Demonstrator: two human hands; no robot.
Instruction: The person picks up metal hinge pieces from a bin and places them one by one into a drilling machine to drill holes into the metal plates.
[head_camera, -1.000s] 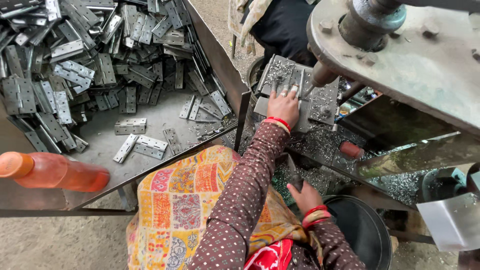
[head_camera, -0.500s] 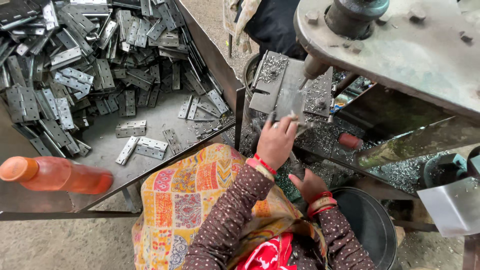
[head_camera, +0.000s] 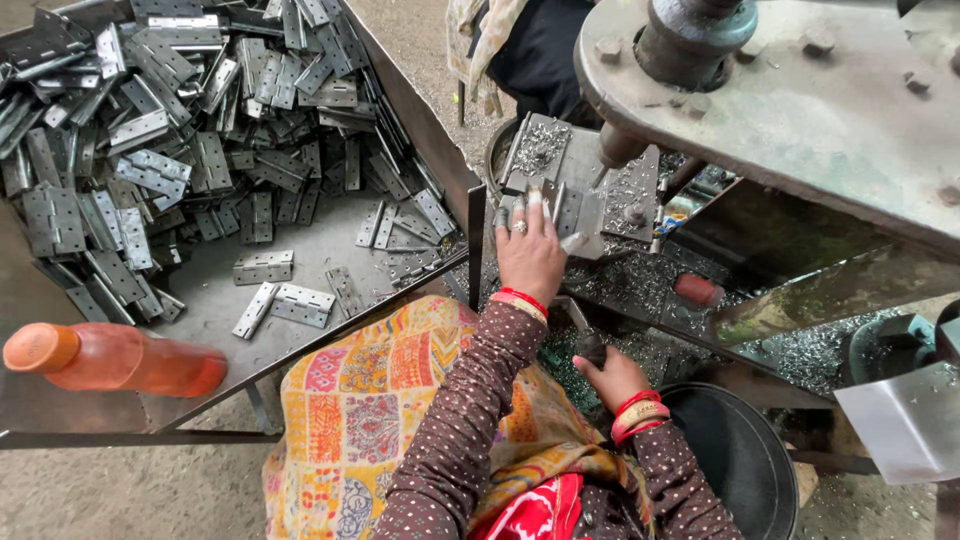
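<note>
1. We see a hinge (head_camera: 540, 195) lying on the press plate (head_camera: 585, 180), just below the punch (head_camera: 618, 148).
2. Our left hand (head_camera: 530, 255) lies on that plate with fingers spread flat, fingertips pressing the hinge; it is open, not clasped around anything.
3. Our right hand (head_camera: 608, 375) sits nearer us than the plate, low beside the lap, curled closed around a dark handle (head_camera: 580, 330).
4. Metal chips (head_camera: 640, 280) cover the press bed on the near side of the plate.
5. A red knob (head_camera: 697, 290) sits right of the plate, among the chips.
6. The heavy press head (head_camera: 800, 100) hangs over the plate's right side.
7. Left of the plate stands a metal tray (head_camera: 420, 120) heaped with grey hinges (head_camera: 150, 150).
8. An orange bottle (head_camera: 115, 360) lies on the tray's near edge, well away from the plate.
9. A black bucket (head_camera: 740, 460) stands near us, below the plate and just right of the right hand.
</note>
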